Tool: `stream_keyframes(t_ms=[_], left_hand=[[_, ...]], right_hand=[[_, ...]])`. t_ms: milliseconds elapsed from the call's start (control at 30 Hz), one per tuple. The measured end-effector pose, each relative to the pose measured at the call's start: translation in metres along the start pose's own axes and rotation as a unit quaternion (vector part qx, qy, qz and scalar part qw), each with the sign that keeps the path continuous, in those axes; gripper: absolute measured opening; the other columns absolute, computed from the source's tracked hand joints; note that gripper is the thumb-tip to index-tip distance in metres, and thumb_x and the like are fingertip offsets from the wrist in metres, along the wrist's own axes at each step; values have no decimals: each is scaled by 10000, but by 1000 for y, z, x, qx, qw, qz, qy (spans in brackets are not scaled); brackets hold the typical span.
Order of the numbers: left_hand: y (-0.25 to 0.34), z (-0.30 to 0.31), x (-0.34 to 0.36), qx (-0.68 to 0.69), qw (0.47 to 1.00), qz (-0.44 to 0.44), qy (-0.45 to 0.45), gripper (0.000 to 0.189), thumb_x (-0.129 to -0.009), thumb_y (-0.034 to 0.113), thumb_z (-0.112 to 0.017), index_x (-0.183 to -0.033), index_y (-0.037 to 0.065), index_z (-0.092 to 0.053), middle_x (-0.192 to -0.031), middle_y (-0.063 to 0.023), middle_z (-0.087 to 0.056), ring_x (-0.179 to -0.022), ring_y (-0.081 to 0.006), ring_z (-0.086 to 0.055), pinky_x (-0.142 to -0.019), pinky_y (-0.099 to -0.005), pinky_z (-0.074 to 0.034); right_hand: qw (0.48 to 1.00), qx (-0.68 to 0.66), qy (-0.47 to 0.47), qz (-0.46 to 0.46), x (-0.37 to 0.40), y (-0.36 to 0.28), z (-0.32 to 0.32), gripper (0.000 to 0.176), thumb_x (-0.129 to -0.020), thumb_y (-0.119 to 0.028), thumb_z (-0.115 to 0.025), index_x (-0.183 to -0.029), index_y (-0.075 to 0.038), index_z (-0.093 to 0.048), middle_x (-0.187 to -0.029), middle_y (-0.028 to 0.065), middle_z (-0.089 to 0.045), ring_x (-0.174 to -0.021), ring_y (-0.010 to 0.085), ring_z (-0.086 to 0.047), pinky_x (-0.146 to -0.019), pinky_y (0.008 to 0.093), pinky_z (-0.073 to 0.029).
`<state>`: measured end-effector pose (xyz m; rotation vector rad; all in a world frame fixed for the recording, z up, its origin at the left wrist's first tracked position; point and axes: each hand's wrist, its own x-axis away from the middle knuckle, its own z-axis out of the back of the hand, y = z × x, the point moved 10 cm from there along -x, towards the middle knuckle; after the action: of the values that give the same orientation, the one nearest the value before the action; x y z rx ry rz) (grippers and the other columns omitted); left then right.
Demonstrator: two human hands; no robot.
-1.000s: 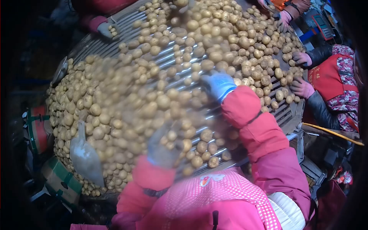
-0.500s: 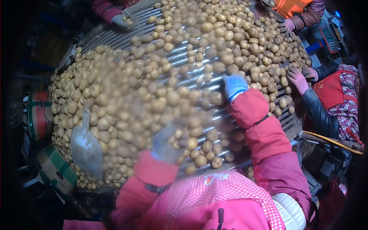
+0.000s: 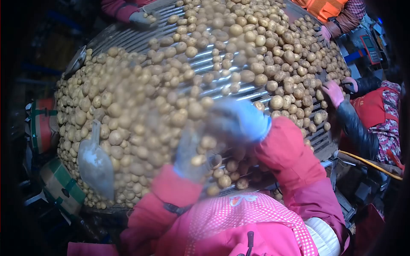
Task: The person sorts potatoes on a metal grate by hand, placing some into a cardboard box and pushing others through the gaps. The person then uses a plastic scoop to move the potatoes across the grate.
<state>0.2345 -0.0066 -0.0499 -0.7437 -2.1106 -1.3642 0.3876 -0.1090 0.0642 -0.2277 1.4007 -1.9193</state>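
Potatoes [image 3: 179, 116] lie heaped over a table of metal bars [image 3: 121, 41]. My left hand [image 3: 189, 153], in a grey glove, is low over the near potatoes. Its fingers look stretched out and apart from the thumb, with a few potatoes beside the palm, though the view is hazy. My right hand [image 3: 241, 121], in a blue glove, reaches in from the right, close to the left hand. Motion smears its fingers, so I cannot make out whether it holds a potato. A metal scoop [image 3: 96, 164] rests on the heap to the left.
Other people's gloved hands are at the potatoes: a grey glove [image 3: 143, 18] at the top, pink gloves [image 3: 334, 93] on the right, another glove [image 3: 324, 34] at the upper right. Cardboard boxes [image 3: 63, 187] stand at the left edge. A handheld device [image 3: 370, 49] is at the upper right.
My right hand has moved left and toward me, near my left hand. The left hand has shifted slightly right. Bars once covered by my right hand now show.
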Motion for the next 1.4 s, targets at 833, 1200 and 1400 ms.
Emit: stream_keyframes(t_ms=[833,1200,1400], left_hand=[[27,26,27,543,816,-99,-171,358,-1095,394,-498,-1320,151,-636,-1514,-61,-508,-985,-222,-620,-645,-270,-489],[-61,-33,59,405,890,135,-159,473,-1062,438,-556,-1371,82,-592,-1212,-132,-665,-1079,-355,-670,-826,-431,-575],[-72,-37,51,206,958,51,-193,476,-1003,90,-604,-1464,26,-499,-1310,-182,-610,-1008,-235,-671,-823,-330,-556]], right_hand=[[922,56,201,-327,147,83,78,187,-995,-147,-668,-1141,-42,-719,-949,110,-716,-842,208,-690,-773,362,-551],[881,409,-98,-216,158,29,-28,224,-862,-189,-678,-1084,-159,-695,-976,82,-682,-961,287,-685,-805,436,-536],[844,412,-159,-305,149,43,-35,149,-903,-212,-635,-1015,-186,-730,-1064,62,-711,-1015,276,-691,-821,440,-549]])
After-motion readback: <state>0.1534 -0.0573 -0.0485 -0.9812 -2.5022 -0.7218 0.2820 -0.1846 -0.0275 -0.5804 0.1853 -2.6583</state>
